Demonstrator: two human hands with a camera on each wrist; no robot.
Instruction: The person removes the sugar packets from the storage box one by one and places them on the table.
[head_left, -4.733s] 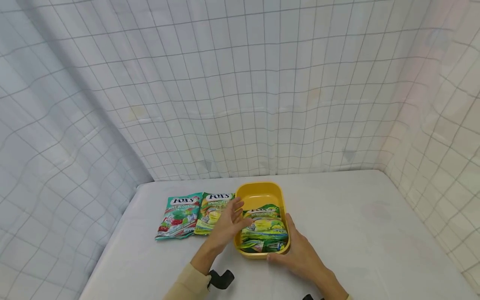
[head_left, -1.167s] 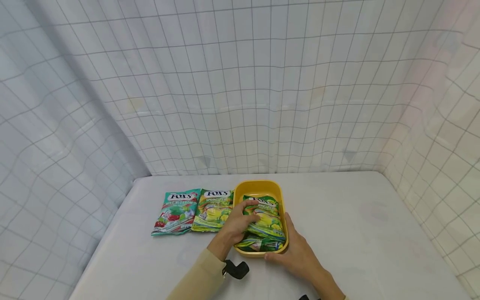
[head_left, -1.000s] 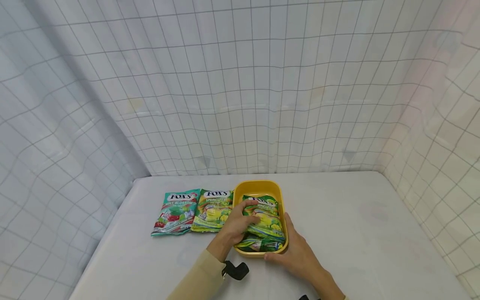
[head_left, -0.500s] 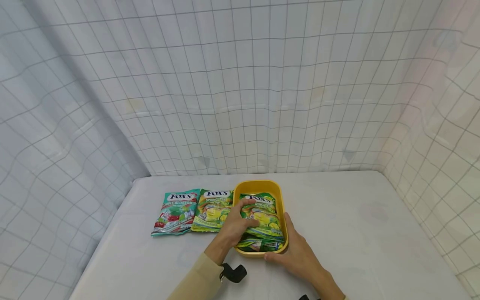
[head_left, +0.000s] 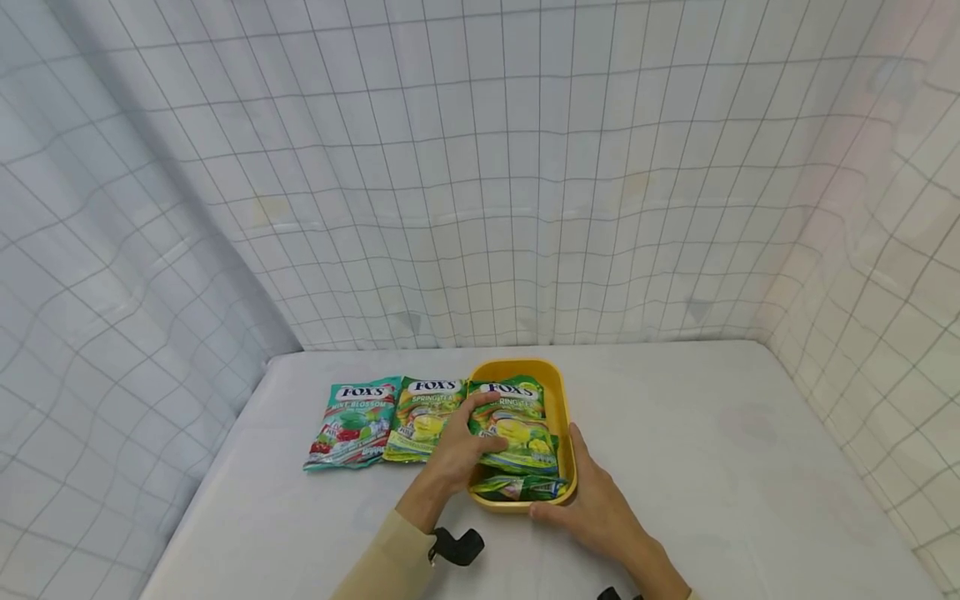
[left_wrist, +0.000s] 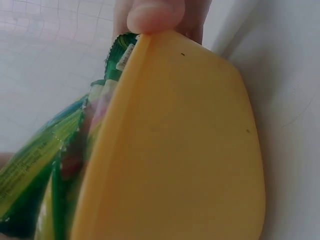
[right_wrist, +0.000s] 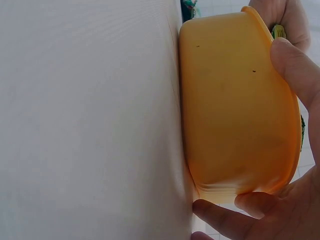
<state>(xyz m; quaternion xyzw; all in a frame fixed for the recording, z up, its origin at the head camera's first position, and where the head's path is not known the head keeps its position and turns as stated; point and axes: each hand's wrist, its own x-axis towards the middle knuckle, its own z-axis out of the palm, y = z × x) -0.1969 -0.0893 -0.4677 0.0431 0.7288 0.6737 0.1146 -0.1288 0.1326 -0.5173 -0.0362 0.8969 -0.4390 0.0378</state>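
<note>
Green candy bag [head_left: 513,425] tilted half out of yellow tub [head_left: 562,425] on counter [head_left: 712,467] — left hand [head_left: 457,446] pinches its left edge. Right hand [head_left: 596,508] curls round the tub's near right corner. Two more bags [head_left: 390,421] lie flat just left — the nearer touching the tub.

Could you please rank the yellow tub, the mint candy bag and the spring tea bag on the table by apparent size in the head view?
1. Yellow tub, clearly largest.
2. Mint candy bag and spring tea bag on the table: they look alike, and the left hand covers a corner of the tea bag, so I would not rank them.
</note>
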